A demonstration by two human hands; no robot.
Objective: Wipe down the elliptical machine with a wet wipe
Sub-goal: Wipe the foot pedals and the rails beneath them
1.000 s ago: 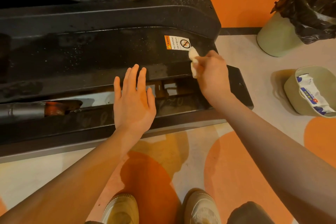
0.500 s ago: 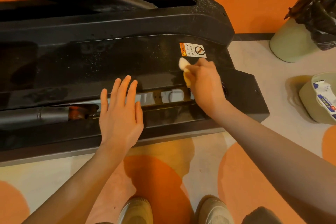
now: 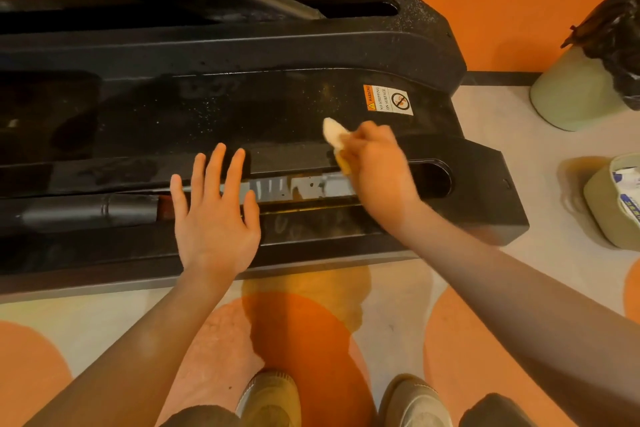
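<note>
White wipe (image 3: 333, 134) sits bunched in the right hand (image 3: 375, 166), pressed onto the black machine (image 3: 242, 114). Left hand (image 3: 216, 215) lies flat beside it, fingers straight and slightly apart.

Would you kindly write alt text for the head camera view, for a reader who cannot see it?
Seen from above, a person's right hand rubs a crumpled wet wipe on the black elliptical machine base, just below a warning sticker. The left hand lies spread on the base beside it. Two pale green bins stand on the floor at the right.
</note>
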